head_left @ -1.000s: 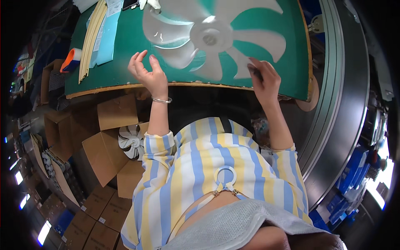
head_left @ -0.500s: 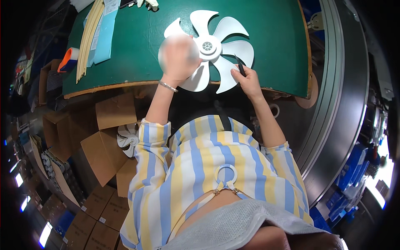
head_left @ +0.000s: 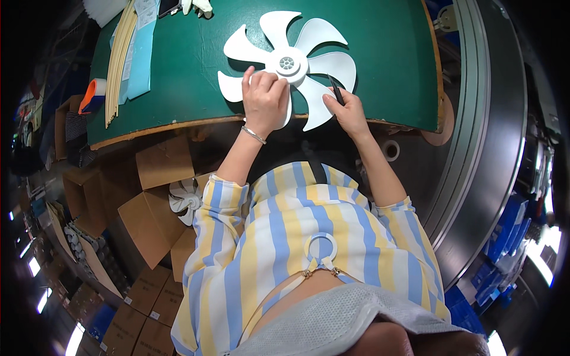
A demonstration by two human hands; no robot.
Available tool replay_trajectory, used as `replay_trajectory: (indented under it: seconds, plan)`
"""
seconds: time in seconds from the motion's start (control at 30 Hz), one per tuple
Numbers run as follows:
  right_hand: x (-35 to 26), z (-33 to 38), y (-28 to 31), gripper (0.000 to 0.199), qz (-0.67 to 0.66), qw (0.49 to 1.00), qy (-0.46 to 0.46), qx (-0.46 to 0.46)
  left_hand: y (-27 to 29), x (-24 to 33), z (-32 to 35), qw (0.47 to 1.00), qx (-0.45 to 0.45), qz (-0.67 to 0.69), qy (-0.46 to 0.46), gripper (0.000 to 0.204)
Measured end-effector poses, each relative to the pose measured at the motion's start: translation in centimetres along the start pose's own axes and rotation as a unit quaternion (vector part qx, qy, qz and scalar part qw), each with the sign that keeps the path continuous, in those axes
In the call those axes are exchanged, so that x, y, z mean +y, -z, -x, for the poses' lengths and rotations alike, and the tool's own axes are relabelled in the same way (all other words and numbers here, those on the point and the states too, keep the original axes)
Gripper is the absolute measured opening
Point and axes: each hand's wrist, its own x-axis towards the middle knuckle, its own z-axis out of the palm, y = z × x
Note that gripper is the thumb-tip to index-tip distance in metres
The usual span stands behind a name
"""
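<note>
A white plastic fan impeller [head_left: 287, 62] with several curved blades and a round hub lies on the green tabletop. My left hand [head_left: 264, 102] is closed at its lower left side, fingers curled over a blade just below the hub and hiding part of it. In my right hand [head_left: 349, 111] is a slim black craft knife [head_left: 337, 90], its pointed tip angled up and to the left over the lower right blades. The thumb of that hand rests by the edge of a blade.
The green table [head_left: 184, 83] has a wooden front edge. To the left lie long cream strips [head_left: 117, 71], a light blue sheet [head_left: 141, 74] and an orange-and-white tape roll [head_left: 94, 95]. Below stands an open carton [head_left: 148, 219] near another white fan [head_left: 186, 200]. A metal rail [head_left: 475, 118] runs along the right.
My left hand has shifted right and down, from over the left blades to beside the hub, uncovering a left blade. The impeller sits slightly farther left; my right hand still holds the craft knife.
</note>
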Motion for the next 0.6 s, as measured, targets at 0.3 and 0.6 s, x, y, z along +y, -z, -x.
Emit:
replay_trajectory:
  seconds: [0.3,0.6]
  plan:
    - [0.2,0.1,0.1,0.023,-0.002,1.000,0.005,-0.004,0.2,0.1,-0.7,0.994,-0.095,-0.011,-0.049,0.027]
    - [0.4,-0.5,0.2,0.026,0.027,1.000,0.012,0.001,0.7,-0.7,0.3,0.996,-0.032,0.030,-0.071,0.016]
